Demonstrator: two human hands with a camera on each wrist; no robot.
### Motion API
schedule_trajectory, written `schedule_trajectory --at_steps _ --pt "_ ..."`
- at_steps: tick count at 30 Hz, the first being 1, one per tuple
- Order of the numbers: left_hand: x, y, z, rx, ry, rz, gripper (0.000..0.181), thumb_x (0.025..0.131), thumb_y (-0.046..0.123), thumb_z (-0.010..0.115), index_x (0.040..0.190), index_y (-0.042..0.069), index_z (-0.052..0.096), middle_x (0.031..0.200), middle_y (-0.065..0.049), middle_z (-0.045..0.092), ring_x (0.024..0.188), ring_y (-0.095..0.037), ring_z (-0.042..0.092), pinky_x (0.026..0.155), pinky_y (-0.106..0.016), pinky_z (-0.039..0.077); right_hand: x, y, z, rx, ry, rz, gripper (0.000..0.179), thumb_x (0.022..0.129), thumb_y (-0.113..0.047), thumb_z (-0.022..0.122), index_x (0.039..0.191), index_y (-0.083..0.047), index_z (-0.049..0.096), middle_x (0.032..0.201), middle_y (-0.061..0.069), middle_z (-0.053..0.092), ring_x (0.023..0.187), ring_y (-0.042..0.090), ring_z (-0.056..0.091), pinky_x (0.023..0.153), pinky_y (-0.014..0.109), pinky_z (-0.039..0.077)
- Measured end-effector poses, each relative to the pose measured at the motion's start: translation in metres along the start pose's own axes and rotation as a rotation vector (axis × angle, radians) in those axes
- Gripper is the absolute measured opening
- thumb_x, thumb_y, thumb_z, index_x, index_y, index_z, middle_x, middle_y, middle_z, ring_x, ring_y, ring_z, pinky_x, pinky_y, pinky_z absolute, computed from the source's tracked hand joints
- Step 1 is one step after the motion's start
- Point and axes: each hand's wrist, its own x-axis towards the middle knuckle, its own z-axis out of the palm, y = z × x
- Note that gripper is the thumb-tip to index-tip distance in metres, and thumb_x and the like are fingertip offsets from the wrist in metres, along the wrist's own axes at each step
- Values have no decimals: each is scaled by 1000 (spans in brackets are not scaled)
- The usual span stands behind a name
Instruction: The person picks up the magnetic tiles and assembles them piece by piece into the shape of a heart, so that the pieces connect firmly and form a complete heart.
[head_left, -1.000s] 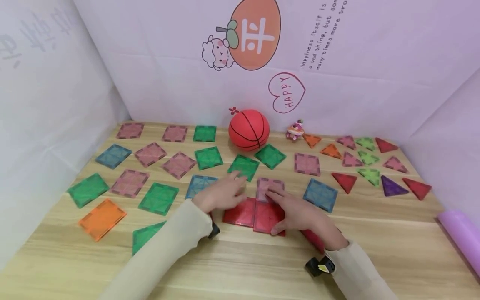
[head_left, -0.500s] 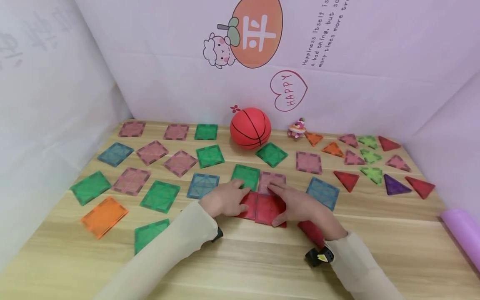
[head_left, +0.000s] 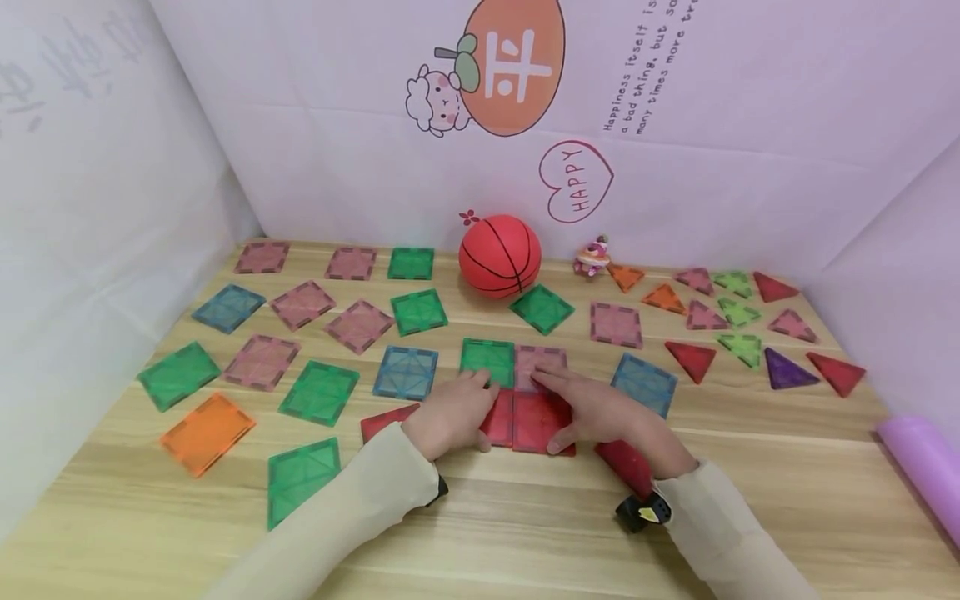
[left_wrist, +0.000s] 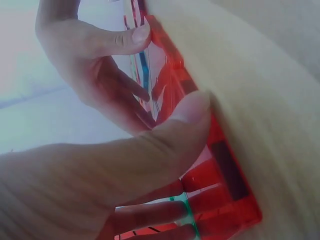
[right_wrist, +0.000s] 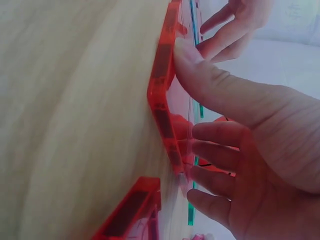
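Note:
Four-tile block of magnetic tiles lies flat in the head view: a green square point(head_left: 486, 357) and a pink square point(head_left: 543, 357) behind, a left red square point(head_left: 501, 423) and a right red square point(head_left: 534, 425) in front. My left hand point(head_left: 457, 410) rests over the left red square, its thumb at the near edge point(left_wrist: 220, 150). My right hand point(head_left: 600, 406) spreads over the right side, fingers on the pink square, thumb on the right red square's near edge point(right_wrist: 164, 65). In both wrist views the fingers look fairly straight. The left hand hides part of the left red square.
More red tiles lie beside the left wrist point(head_left: 385, 421) and under the right wrist point(head_left: 626, 467). Blue squares point(head_left: 406, 372) point(head_left: 643, 385) flank the block. A red ball point(head_left: 500, 257) and small figurine point(head_left: 592, 257) stand behind. Triangles point(head_left: 738, 312) lie at right, a purple roll point(head_left: 918, 475) beyond.
The green square has come nearer and straightened, now against the left red square and beside the pink one. My left hand has drawn back toward the near edge; the right hand barely moved.

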Motion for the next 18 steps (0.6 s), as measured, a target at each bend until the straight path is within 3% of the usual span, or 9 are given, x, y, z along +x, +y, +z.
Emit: schedule_trajectory --at_steps 7,10,14,16,18 --pt "-7 -1 3 -13 13 -16 71 77 38 79 135 8 53 137 -9 49 121 -26 47 96 -34 47 5 -6 -3 11 -28 3 91 78 -28 79 150 -8 28 157 15 21 140 39 27 106 54 35" --pt "-8 -3 2 -49 9 -12 70 76 36 80 135 8 54 137 -10 49 121 -27 47 97 -36 47 10 -5 -11 61 -22 -18 82 81 -27 76 147 -5 33 151 15 34 135 36 37 104 52 39" --pt "-7 -4 2 -97 10 0 71 77 35 79 136 8 52 143 -11 43 129 -30 43 100 -39 45 33 7 -38 101 120 21 64 89 -23 68 140 2 40 136 21 51 122 37 50 98 51 44" --pt "-6 -5 2 -111 4 2 72 77 35 79 138 8 50 148 -11 39 135 -31 39 102 -41 44 50 17 -52 96 215 96 62 90 -24 65 138 7 41 134 25 50 120 39 50 98 53 43" --pt "-5 -4 3 -127 -9 -3 72 78 34 78 139 8 49 152 -11 35 139 -31 34 104 -43 42 67 27 -62 114 258 171 66 90 -25 65 138 11 38 138 29 45 126 42 44 102 54 39"
